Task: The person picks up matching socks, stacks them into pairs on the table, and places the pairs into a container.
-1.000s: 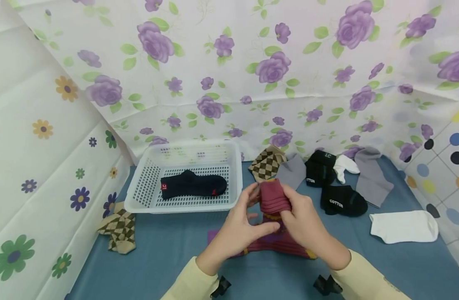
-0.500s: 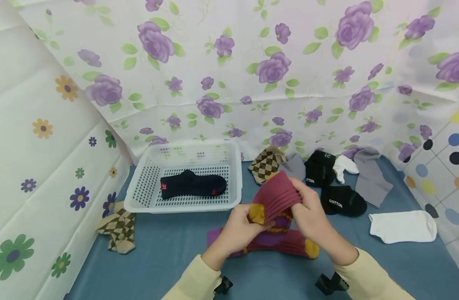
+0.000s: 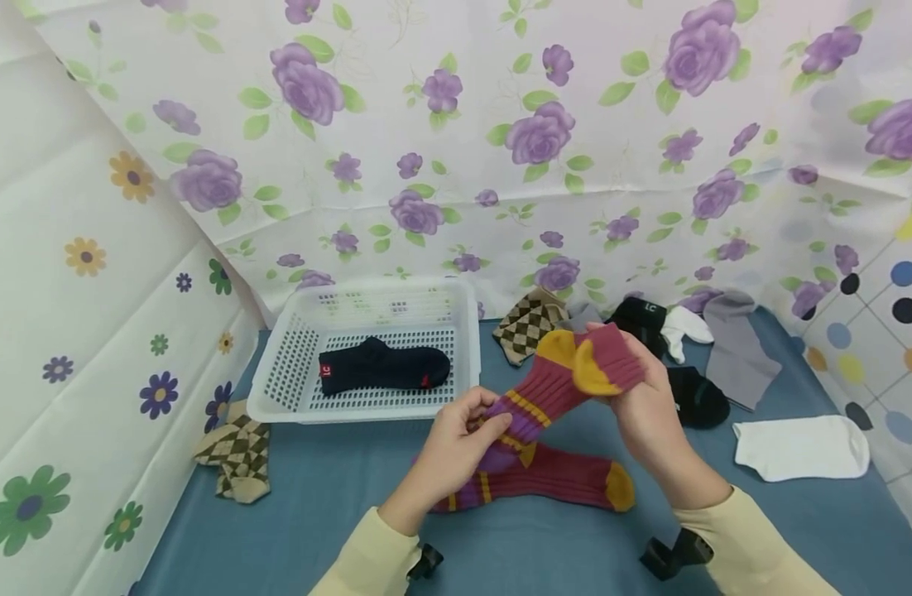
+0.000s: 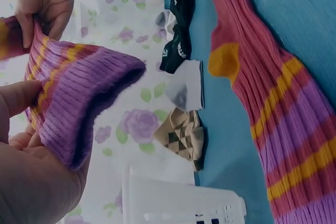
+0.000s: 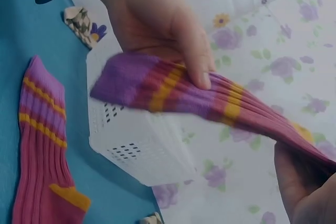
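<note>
A maroon ribbed sock (image 3: 556, 385) with yellow heel and toe and purple-and-yellow stripes is held in the air between both hands. The left hand (image 3: 459, 451) pinches its striped leg near the purple cuff (image 4: 73, 114), thumb on top. At the foot end, the right hand (image 3: 650, 410) grips the sock, its fingers partly hidden behind the fabric. In the left wrist view the cuff opening faces the camera. Below the hands, a matching sock (image 3: 568, 487) lies flat on the blue table, toe to the right.
A white perforated basket (image 3: 258, 397) holds a navy sock (image 3: 385, 368). Checkered socks lie on both sides of it, one at left (image 3: 240, 455) and one at right (image 3: 530, 327). Grey (image 3: 739, 348), black (image 3: 698, 397) and white socks (image 3: 802, 449) lie at the right. Floral cloth walls (image 3: 441, 165) border the table.
The held sock, earlier bunched and folded over, is now stretched out lengthwise between the hands. The right hand has moved right with the foot end; the left hand has shifted slightly left to the striped leg.
</note>
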### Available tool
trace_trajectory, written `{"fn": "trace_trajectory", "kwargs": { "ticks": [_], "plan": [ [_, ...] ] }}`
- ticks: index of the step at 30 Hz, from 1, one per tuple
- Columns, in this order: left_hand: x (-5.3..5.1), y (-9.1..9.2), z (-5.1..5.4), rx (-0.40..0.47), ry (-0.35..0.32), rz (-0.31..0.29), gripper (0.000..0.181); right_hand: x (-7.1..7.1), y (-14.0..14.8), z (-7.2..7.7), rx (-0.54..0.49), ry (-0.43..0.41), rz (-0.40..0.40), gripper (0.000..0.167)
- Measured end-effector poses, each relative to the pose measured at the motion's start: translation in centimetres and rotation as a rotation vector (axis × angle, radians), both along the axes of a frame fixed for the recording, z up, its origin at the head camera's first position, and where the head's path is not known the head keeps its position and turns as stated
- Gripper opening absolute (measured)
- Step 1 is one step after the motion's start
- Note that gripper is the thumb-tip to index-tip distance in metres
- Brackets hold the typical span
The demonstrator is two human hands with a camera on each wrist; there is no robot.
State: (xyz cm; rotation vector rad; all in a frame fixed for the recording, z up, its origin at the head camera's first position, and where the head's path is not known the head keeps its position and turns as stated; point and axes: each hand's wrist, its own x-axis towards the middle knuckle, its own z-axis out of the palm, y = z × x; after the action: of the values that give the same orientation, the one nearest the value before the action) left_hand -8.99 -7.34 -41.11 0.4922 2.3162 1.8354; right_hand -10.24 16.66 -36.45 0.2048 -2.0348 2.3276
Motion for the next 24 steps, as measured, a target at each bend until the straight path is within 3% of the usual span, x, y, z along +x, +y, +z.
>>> {"fn": "trace_trajectory", "kwargs": {
  "ticks": [7, 11, 18, 24],
  "plan": [
    [-0.3, -1.2, -0.4, -0.093, 0.02, 0.082, 0.011, -0.2, 0.5, 0.2, -0.114, -0.037, -0.133, 0.045],
    [-0.4, -2.0, -0.3, -0.12, 0.019, 0.101, 0.01, -0.1, 1.1, 0.3, -0.104, -0.013, -0.181, 0.044],
    [0.2, -3.3, 2.4, -0.183, 0.005, 0.105, 0.015, -0.2, 2.0, 0.2, -0.087, 0.081, -0.215, 0.043],
    [-0.9, -5.0, 0.7, -0.221, -0.051, 0.181, 0.011, -0.3, 2.6, 0.1, -0.07, 0.109, -0.236, 0.042]
  ]
}}
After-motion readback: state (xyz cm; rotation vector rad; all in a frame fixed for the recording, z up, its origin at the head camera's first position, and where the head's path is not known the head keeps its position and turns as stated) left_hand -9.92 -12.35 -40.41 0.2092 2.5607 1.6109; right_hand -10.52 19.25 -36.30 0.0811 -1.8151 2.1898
